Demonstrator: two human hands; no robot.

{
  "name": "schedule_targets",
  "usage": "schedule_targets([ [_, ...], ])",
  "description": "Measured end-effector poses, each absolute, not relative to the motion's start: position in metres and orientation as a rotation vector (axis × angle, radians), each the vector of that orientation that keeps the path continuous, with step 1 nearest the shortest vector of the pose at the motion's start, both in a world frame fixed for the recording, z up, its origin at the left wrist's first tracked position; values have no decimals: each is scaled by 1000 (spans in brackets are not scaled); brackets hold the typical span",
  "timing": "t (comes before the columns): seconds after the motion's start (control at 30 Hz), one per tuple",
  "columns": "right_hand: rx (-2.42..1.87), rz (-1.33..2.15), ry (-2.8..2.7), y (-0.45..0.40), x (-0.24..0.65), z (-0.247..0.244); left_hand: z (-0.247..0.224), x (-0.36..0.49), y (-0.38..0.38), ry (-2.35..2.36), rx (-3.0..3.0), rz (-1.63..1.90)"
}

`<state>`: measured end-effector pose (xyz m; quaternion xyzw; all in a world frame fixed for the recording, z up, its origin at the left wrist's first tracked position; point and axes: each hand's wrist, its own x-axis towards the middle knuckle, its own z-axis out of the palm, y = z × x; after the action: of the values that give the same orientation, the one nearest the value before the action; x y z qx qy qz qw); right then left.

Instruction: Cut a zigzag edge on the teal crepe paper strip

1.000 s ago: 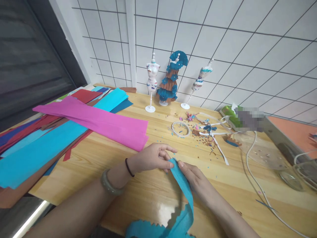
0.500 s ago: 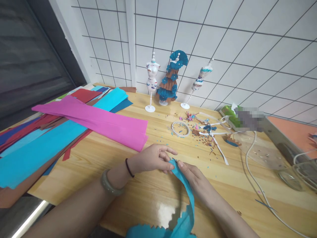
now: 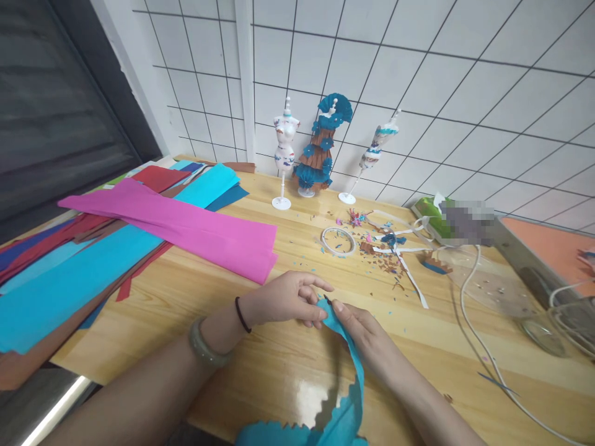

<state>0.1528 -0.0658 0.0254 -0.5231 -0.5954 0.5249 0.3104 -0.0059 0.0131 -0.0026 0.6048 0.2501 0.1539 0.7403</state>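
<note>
A long teal crepe paper strip (image 3: 346,347) with a zigzag edge runs from my fingertips down to the table's front edge. My left hand (image 3: 297,297) pinches its upper end between thumb and fingers, the index finger stretched out. My right hand (image 3: 360,325) grips the same end from the other side, thumb on top. A small dark tip shows between the two hands; I cannot make out what it is. The strip's lower part lies in folds at the bottom of the view.
Stacked crepe paper sheets, a pink one (image 3: 209,232) on top, cover the left. Behind stand a bare mannequin (image 3: 284,145), one in a teal-and-brown paper dress (image 3: 320,152) and a tilted one (image 3: 379,148). A tape ring (image 3: 338,241), paper scraps and a white cable (image 3: 465,303) lie right.
Both hands stay almost in place on the strip. The strip's end between the fingers has shifted slightly.
</note>
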Motion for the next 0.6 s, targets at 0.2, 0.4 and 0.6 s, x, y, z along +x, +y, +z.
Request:
schedule_targets([
  [0.2, -1427, 1373, -1492, -66, 156, 21, 3, -5, 14, 579, 1343, 403],
  [0.4, -1479, 1487, -1296, -67, 161, 12, 11, -4, 13, 598, 1320, 511],
  [0.6, -1418, 1572, -1300, -68, 159, 15, 16, -5, 11, 544, 1360, 510],
])
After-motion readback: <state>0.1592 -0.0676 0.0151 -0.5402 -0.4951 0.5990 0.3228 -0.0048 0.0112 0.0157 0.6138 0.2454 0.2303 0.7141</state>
